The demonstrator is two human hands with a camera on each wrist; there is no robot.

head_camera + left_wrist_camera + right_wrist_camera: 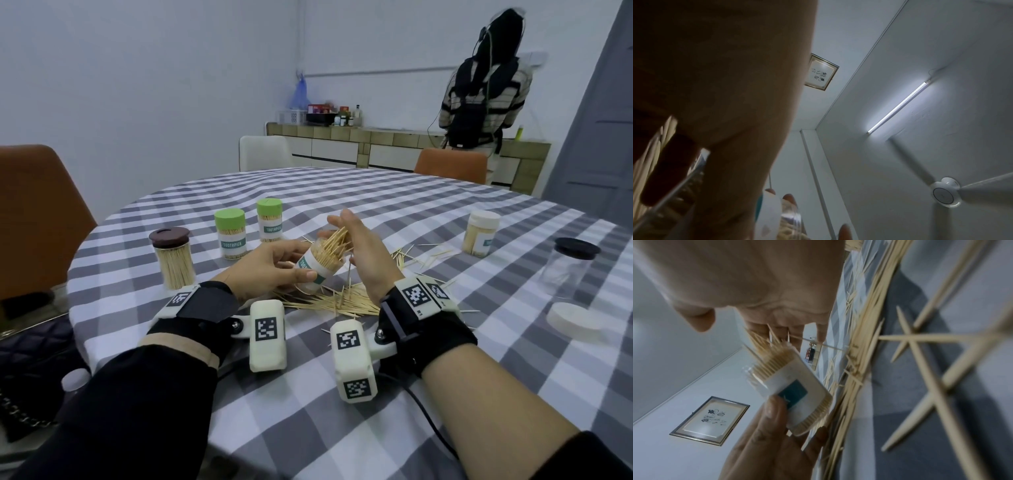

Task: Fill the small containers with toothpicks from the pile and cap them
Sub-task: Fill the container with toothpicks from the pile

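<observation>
Toothpicks bristled from the tilted container your left hand gripped above the pile. Your right hand, fingers straight, pressed against their tips.

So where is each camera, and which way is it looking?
Head: on the person's head, looking forward and down at the table; shows both forearms, the left hand gripping the tilted container and the right hand at its toothpicks.
Left wrist: under the left hand, looking up at the ceiling fan.
Right wrist: under the right hand, looking along the fingers at the container and pile.
Shared: all three catch the container.
</observation>
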